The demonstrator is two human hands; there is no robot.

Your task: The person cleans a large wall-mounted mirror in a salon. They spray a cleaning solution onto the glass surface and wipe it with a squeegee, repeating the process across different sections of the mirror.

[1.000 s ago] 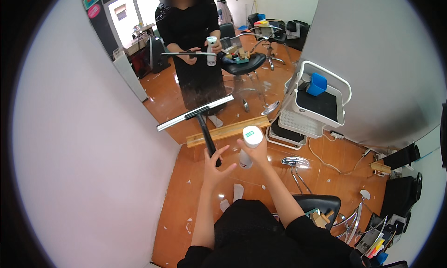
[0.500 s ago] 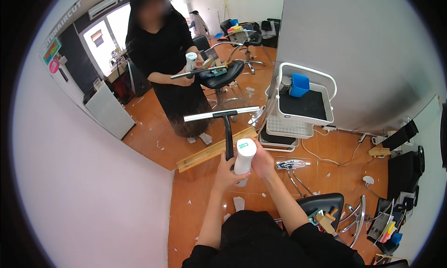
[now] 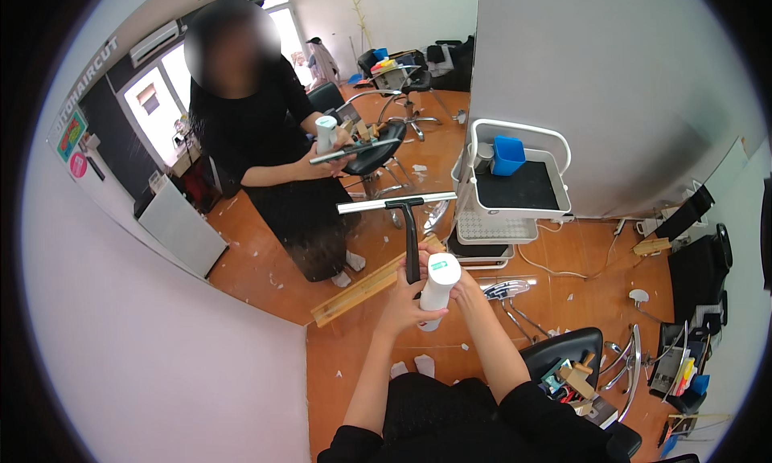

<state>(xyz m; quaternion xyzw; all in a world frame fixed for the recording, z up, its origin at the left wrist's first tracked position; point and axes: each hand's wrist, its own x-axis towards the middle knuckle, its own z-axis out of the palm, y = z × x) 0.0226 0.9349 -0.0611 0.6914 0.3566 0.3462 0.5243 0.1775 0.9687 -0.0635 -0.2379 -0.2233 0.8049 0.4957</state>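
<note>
My left hand [image 3: 398,310] is closed around the black handle of a squeegee [image 3: 410,238], its thumb and fingers also pressing the side of a white bottle [image 3: 435,302]. The squeegee stands upright, its wide pale blade at the top. The bottle has a white rounded top with a small green label and tilts slightly. My right hand [image 3: 460,284] reaches behind the bottle from the right and closes on it; the bottle hides part of its fingers. A large mirror [image 3: 265,246] ahead reflects my arms with both things.
A white trolley [image 3: 523,210] carries a blue cup [image 3: 508,156] and a grey container. A wooden ledge [image 3: 354,296] runs along the mirror's base. At right, a black chair [image 3: 575,346] holds boxes and tools; a metal footrest [image 3: 507,289] is beside it. White scraps dot the orange floor, and a cable crosses it.
Both hands, with squeegee and bottle, have shifted a little right and lower in the picture. My right hand's fingers have come further round behind the bottle. The view has turned slightly.
</note>
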